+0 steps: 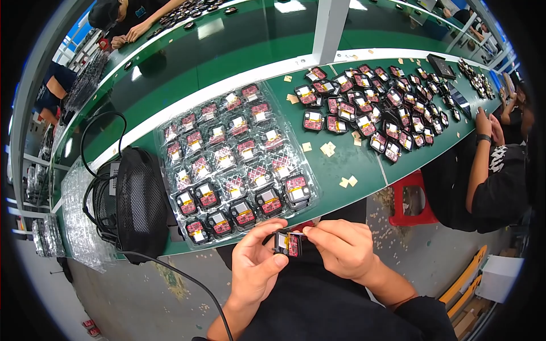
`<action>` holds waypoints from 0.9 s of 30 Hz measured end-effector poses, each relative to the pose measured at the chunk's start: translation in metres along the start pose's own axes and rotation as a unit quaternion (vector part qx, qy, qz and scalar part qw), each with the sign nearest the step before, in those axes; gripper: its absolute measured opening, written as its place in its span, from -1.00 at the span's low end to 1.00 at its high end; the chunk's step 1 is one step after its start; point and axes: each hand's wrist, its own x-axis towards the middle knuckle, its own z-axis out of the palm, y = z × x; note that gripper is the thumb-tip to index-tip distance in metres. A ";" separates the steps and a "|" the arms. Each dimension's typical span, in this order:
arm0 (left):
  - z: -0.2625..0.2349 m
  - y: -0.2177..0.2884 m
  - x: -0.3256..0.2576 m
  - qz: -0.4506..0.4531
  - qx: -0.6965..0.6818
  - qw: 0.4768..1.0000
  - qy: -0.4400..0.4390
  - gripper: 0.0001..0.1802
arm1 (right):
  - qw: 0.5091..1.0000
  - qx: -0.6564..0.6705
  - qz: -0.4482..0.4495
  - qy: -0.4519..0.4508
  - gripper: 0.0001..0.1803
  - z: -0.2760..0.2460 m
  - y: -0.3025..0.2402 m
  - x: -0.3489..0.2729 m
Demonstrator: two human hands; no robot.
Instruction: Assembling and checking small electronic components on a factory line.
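Observation:
My left hand [253, 271] holds a small black device housing [288, 244] between thumb and fingers, above my lap at the table's near edge. The housing's open face shows a red circuit board, a pale block and a strip of yellow tape. My right hand [348, 249] is closed in a pinch at the housing's upper right edge. A thin, bluish sliver shows at its fingertips, too small to name. Just beyond my hands, a clear plastic blister tray [311, 199] holds rows of similar housings, some in the front rows lying uncovered.
Many similar housings [392, 129] lie heaped on the green table [347, 162], with scattered yellowish paper bits [328, 149]. A black mesh bag [142, 199] with cables stands left, beside stacked clear trays [79, 219]. A red stool [408, 199] and a seated co-worker [483, 170] are at right.

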 end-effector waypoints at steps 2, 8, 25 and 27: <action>0.002 0.000 -0.001 -0.005 -0.008 1.000 0.002 -0.40 | 1.000 -0.015 -0.003 0.004 -0.65 0.001 -0.003 -0.002; 0.002 -0.005 -0.001 0.017 0.005 1.000 0.024 -0.42 | 0.999 -0.047 -0.015 -0.015 -0.67 -0.001 -0.003 0.000; -0.007 0.052 0.055 0.247 0.482 0.834 0.103 -0.75 | 0.914 -0.261 0.308 0.038 -0.67 -0.029 0.061 0.004; -0.004 0.057 0.065 0.297 0.611 0.723 0.127 -0.76 | 0.922 -0.249 0.294 0.038 -0.68 -0.027 0.058 0.001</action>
